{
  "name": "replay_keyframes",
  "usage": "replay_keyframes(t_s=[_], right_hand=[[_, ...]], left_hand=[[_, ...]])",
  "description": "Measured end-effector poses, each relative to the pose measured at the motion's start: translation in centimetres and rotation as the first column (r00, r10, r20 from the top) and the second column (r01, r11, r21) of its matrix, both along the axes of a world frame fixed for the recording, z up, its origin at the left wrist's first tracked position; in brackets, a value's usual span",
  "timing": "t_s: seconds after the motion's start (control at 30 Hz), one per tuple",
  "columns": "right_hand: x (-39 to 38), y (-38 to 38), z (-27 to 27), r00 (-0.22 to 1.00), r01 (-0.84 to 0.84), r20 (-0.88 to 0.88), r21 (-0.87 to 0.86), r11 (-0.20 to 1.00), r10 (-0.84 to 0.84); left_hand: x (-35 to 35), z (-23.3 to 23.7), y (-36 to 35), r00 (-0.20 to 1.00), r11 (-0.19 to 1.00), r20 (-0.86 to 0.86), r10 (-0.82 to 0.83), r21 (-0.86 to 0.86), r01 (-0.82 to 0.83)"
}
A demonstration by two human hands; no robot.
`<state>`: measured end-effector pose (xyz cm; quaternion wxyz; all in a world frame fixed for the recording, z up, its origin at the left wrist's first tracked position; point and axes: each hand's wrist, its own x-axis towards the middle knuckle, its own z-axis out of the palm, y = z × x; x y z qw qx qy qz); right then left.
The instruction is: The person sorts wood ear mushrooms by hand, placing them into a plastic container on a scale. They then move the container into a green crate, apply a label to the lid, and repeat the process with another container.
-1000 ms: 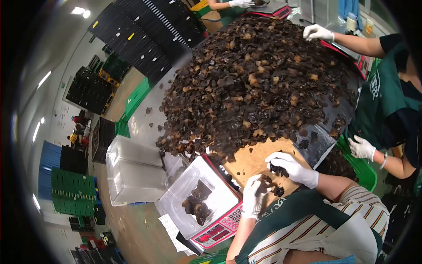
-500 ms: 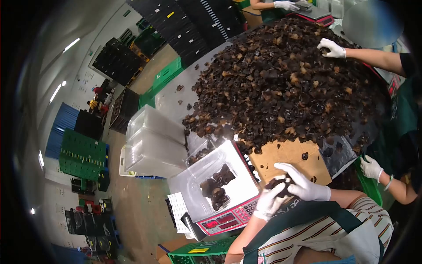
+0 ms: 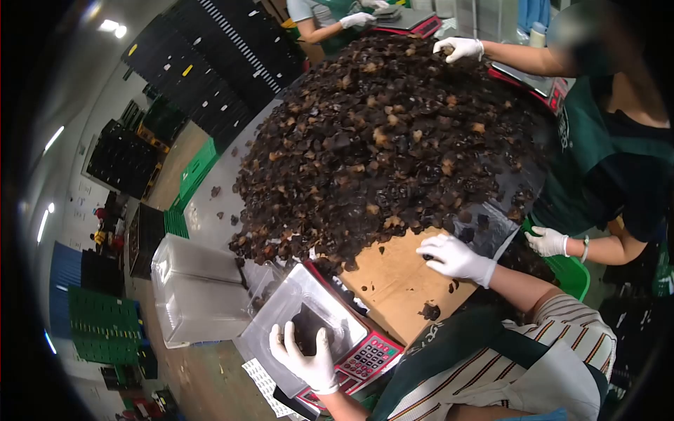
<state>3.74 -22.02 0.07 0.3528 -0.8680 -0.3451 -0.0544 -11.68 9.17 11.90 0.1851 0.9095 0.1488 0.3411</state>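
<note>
Two white gloves cover the person's hands. At the near side, the left hand (image 3: 305,358) is over a clear tray (image 3: 261,324) on a red-edged scale (image 3: 368,356), its grip wide with fingers spread around dark, ruffled pieces (image 3: 307,328) lying in the tray. Right of the scale, the right hand (image 3: 456,259) is over a brown board (image 3: 393,281), its grip narrow, a small dark bit at the fingertips; whether it is pinched I cannot tell. Loose scraps dot the board. Left of the tray stand clear tubs (image 3: 200,291). Beyond, a broad heap (image 3: 393,140) of dark and tan pieces covers much of the grey surface (image 3: 223,184). One co-worker (image 3: 604,147) reaches onto the heap from the right; another (image 3: 323,21) is at the far edge. Black crates (image 3: 210,59) stand farther back.
</note>
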Motion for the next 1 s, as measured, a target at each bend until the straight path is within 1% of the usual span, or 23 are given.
replay_keyframes(t_s=[0.03,0.1,0.17,0.2,0.3,0.33,0.4,0.43,0.47,0.5,0.53,0.57,0.6,0.63,0.7,0.73,0.77,0.8,0.83,0.9,0.93,0.97,1.0], right_hand=[[-0.3,0.1,-0.9,0.997,-0.038,0.068,-0.080,0.996,0.044],[-0.7,0.3,-1.7,0.992,-0.087,0.080,-0.129,0.988,0.098],[-1.7,0.2,-1.2,0.972,-0.196,0.092,-0.206,0.959,0.218],[-2.7,0.0,-1.3,0.960,-0.251,0.103,-0.104,0.963,0.261],[-4.9,-2.3,-0.5,0.896,-0.444,-0.156,-0.307,0.842,0.416],[-5.4,-3.8,-0.4,0.872,-0.471,-0.303,-0.305,0.828,0.384],[-6.0,-6.7,0.2,0.762,-0.524,-0.573,-0.274,0.807,0.301],[-6.0,-7.7,2.8,0.703,-0.465,-0.697,-0.301,0.833,0.140],[-5.6,-8.7,2.7,0.680,-0.360,-0.730,-0.244,0.901,0.074],[-5.3,-9.7,2.5,0.647,-0.247,-0.763,-0.190,0.950,0.015],[-4.7,-10.2,2.5,0.728,-0.129,-0.686,-0.150,0.980,-0.009],[-4.1,-10.7,2.7,0.797,-0.015,-0.602,-0.098,0.995,-0.047],[-3.7,-10.7,3.5,0.856,0.120,-0.494,-0.090,0.989,-0.148],[-2.7,-10.6,2.4,0.935,0.218,-0.280,-0.035,0.975,-0.219],[-1.5,-10.5,3.3,0.900,0.401,-0.155,-0.069,0.914,-0.407],[-0.9,-10.5,3.1,0.866,0.474,-0.140,-0.073,0.877,-0.480],[-0.4,-10.6,2.8,0.826,0.545,-0.126,-0.076,0.835,-0.550],[0.0,-10.5,2.9,0.796,0.569,-0.142,-0.158,0.807,-0.589],[0.1,-10.8,2.2,0.828,0.512,-0.139,-0.209,0.833,-0.544],[0.7,-11.4,0.0,0.887,0.383,-0.140,-0.304,0.872,-0.439],[1.2,-11.8,-0.4,0.895,0.307,-0.226,-0.314,0.898,-0.385],[1.5,-12.5,-1.7,0.913,0.258,-0.240,-0.285,0.923,-0.329],[1.6,-12.7,-0.8,0.879,0.250,-0.361,-0.209,0.945,-0.312]], left_hand=[[0.2,0.3,-1.1,0.991,0.988,-0.023,-0.132,-0.086,0.130],[0.9,0.4,-3.3,0.924,0.895,-0.026,-0.383,-0.257,0.364],[1.9,-0.2,-6.6,0.722,0.764,-0.255,-0.643,-0.276,0.583],[1.9,-1.4,-8.3,0.662,0.742,-0.337,-0.670,-0.295,0.601],[2.3,-7.3,-11.5,0.420,0.749,-0.655,-0.628,-0.361,0.556],[2.3,-10.0,-11.8,0.378,0.727,-0.676,-0.632,-0.348,0.591],[3.2,-12.1,-13.1,0.358,0.688,-0.624,-0.695,-0.433,0.582],[3.6,-13.3,-13.6,0.348,0.668,-0.598,-0.722,-0.473,0.574],[4.5,-15.8,-13.8,0.283,0.322,-0.153,-0.947,-0.498,0.805],[4.2,-14.7,-15.6,0.250,0.322,-0.205,-0.946,-0.669,0.670],[4.0,-13.5,-17.0,0.139,0.150,-0.094,-0.986,-0.863,0.483],[4.0,-12.3,-18.1,0.061,-0.027,0.043,-0.997,-0.970,0.240],[4.3,-10.9,-18.6,0.006,0.014,-0.014,-1.000,-0.983,0.183],[4.8,-10.9,-18.3,0.049,0.087,-0.073,-0.996,-0.890,0.447],[6.4,-11.7,-17.2,0.171,0.217,-0.138,-0.976,-0.497,0.840],[6.5,-12.3,-16.4,0.388,0.412,-0.167,-0.906,-0.147,0.899],[6.8,-12.9,-15.4,0.518,0.550,-0.222,-0.826,-0.118,0.827],[7.1,-12.9,-14.7,0.627,0.670,-0.282,-0.726,-0.087,0.737],[6.9,-12.6,-14.4,0.725,0.809,-0.396,-0.564,-0.089,0.581],[6.3,-15.4,-14.0,0.627,0.800,-0.553,-0.548,-0.129,0.586],[5.6,-15.6,-14.4,0.570,0.721,-0.512,-0.643,-0.153,0.676],[5.0,-16.4,-15.1,0.480,0.549,-0.332,-0.812,-0.157,0.821],[4.6,-14.7,-16.2,0.304,0.407,-0.352,-0.885,-0.268,0.873]])
